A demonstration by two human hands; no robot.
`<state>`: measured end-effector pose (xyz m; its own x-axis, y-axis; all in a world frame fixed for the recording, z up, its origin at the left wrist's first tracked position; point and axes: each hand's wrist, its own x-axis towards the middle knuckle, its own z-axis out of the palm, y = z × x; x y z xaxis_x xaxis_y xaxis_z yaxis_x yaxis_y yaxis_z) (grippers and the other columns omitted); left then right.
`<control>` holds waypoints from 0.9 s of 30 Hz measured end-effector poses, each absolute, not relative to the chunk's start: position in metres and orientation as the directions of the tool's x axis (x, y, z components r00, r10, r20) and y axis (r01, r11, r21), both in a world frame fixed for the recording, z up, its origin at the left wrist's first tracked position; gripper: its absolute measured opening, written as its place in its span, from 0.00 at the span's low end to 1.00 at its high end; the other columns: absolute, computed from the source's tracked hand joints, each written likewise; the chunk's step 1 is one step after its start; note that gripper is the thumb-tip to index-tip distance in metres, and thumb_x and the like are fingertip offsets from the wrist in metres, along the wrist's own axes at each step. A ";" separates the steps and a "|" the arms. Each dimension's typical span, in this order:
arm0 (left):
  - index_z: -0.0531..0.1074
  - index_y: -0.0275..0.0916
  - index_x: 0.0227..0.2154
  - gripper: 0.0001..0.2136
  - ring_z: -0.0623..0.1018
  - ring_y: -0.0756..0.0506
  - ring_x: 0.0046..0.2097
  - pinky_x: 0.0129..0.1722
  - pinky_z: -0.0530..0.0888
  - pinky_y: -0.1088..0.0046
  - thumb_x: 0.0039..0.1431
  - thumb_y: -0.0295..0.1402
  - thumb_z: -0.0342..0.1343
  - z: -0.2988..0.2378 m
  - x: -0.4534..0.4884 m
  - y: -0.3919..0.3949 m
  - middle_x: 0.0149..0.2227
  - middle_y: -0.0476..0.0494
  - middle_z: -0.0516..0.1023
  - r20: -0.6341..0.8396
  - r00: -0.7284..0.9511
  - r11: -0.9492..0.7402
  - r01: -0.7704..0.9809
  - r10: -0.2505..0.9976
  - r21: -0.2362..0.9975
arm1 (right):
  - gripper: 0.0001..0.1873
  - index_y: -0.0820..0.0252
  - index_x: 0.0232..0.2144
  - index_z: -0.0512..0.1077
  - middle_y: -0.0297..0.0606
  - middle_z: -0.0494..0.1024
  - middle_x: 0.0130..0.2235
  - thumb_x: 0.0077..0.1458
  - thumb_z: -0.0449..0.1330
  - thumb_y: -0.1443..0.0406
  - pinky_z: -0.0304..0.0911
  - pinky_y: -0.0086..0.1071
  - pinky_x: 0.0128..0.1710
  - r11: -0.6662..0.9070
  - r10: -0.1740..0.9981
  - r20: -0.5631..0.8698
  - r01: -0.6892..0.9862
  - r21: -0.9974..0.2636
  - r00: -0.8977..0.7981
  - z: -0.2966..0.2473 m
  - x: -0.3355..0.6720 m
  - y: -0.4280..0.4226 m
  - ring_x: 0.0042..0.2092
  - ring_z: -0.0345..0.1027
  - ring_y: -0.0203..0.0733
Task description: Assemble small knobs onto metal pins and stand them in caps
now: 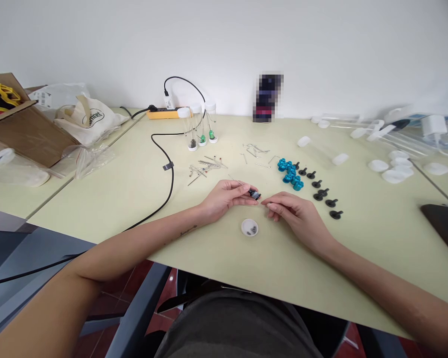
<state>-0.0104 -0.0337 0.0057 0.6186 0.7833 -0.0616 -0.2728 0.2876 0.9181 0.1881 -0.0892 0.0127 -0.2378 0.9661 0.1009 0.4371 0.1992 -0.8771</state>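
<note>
Over the middle of the table my left hand (229,200) pinches a small black part (254,194) between thumb and fingers; a thin metal rod (237,182) sticks out behind it. My right hand (291,213) is closed in a pinch just right of the black part, and whatever lies between its fingertips is too small to make out. Just below the hands stands a round white cap (243,233) with several tiny dark grey pieces (253,230) in it. Blue knobbed parts (289,172) and a row of black stemmed discs (323,193) lie beyond my right hand.
Thin metal rods (208,165) and bent wires (254,149) lie behind the hands. Clear tubes (202,124) with white caps stand near an orange power strip (164,114). A black cable (172,184) crosses the left side. A cardboard box (26,129) sits far left, white caps (397,171) far right.
</note>
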 end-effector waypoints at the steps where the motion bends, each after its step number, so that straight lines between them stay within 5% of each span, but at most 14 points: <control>1: 0.73 0.30 0.37 0.17 0.76 0.45 0.39 0.48 0.68 0.66 0.51 0.40 0.56 0.006 -0.011 -0.034 0.37 0.37 0.76 -0.063 0.619 0.290 -0.274 0.783 0.917 | 0.13 0.58 0.36 0.72 0.37 0.72 0.31 0.56 0.51 0.57 0.63 0.32 0.32 0.199 0.966 0.104 0.427 -0.882 -0.235 0.012 0.188 -0.089 0.28 0.66 0.36; 6: 0.73 0.30 0.37 0.15 0.76 0.46 0.38 0.49 0.68 0.65 0.48 0.35 0.60 0.006 -0.011 -0.034 0.39 0.38 0.75 -0.067 0.605 0.283 -0.269 0.793 0.920 | 0.13 0.58 0.36 0.71 0.34 0.71 0.25 0.54 0.54 0.56 0.63 0.32 0.28 0.143 0.976 0.051 0.447 -0.883 -0.211 0.012 0.189 -0.091 0.25 0.64 0.36; 9: 0.73 0.31 0.37 0.15 0.76 0.46 0.38 0.49 0.68 0.64 0.45 0.33 0.62 0.005 -0.010 -0.033 0.38 0.38 0.76 -0.070 0.611 0.279 -0.255 0.789 0.926 | 0.12 0.57 0.34 0.72 0.37 0.72 0.32 0.55 0.53 0.57 0.63 0.33 0.30 0.200 0.969 0.098 0.486 -0.851 -0.227 0.012 0.189 -0.090 0.26 0.65 0.35; 15: 0.73 0.30 0.38 0.16 0.76 0.44 0.41 0.50 0.67 0.62 0.45 0.31 0.62 0.004 -0.011 -0.033 0.40 0.36 0.75 -0.067 0.622 0.286 -0.259 0.780 0.923 | 0.18 0.49 0.49 0.66 0.37 0.67 0.36 0.59 0.45 0.63 0.62 0.36 0.35 0.296 0.952 0.193 0.563 -0.772 -0.237 0.006 0.190 -0.087 0.30 0.63 0.37; 21: 0.73 0.30 0.36 0.14 0.76 0.46 0.39 0.50 0.68 0.62 0.45 0.32 0.61 0.004 -0.010 -0.034 0.37 0.38 0.76 -0.062 0.579 0.279 -0.294 0.813 0.914 | 0.22 0.47 0.52 0.63 0.37 0.64 0.34 0.59 0.42 0.69 0.62 0.37 0.38 0.386 0.921 0.254 0.598 -0.702 -0.296 0.006 0.189 -0.087 0.32 0.61 0.36; 27: 0.73 0.29 0.34 0.14 0.76 0.45 0.39 0.48 0.69 0.62 0.45 0.34 0.62 0.005 -0.009 -0.035 0.36 0.38 0.76 -0.073 0.577 0.288 -0.290 0.814 0.913 | 0.15 0.53 0.47 0.63 0.35 0.70 0.32 0.57 0.51 0.63 0.65 0.37 0.35 0.248 0.966 0.163 0.531 -0.810 -0.201 0.009 0.187 -0.092 0.31 0.66 0.38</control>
